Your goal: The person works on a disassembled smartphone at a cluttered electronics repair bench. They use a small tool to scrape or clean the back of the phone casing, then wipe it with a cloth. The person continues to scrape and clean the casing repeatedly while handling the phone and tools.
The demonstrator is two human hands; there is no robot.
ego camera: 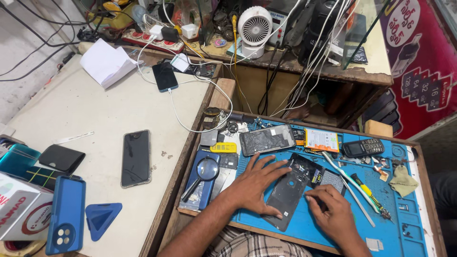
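Flat black phone back cover point(289, 190), left hand point(254, 185) pressing

A matt black plastic phone back cover point(289, 190) lies on a smooth blue rubbery work mat point(419, 238), beside a glossy glass-lensed magnifier point(205, 170) and crumpled cloth point(402, 181).

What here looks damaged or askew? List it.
The opened phone at the back of the blue mat lies with no back cover, its inner face dull and scuffed. The black back cover lies slantwise under the left hand and right hand. Small loose parts are scattered near the keypad phone.
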